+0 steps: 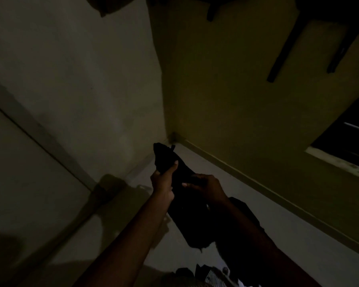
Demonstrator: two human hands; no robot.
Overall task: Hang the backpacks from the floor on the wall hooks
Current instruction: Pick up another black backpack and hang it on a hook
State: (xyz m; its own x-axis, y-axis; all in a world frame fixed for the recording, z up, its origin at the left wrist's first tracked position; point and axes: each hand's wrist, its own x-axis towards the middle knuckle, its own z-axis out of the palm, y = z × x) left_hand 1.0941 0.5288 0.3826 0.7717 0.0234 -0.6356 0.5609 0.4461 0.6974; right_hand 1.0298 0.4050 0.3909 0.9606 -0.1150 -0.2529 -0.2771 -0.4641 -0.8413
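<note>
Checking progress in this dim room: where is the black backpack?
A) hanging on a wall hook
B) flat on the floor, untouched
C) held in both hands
C: the left hand and the right hand both grip the black backpack, lifted off the floor.

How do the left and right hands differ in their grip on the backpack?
The left hand sits higher, near the top end of the backpack; the right hand is lower, at its middle. The left hand's thumb points up along it; the right hand's fingers curl over its front. Both grip the same black backpack.
</note>
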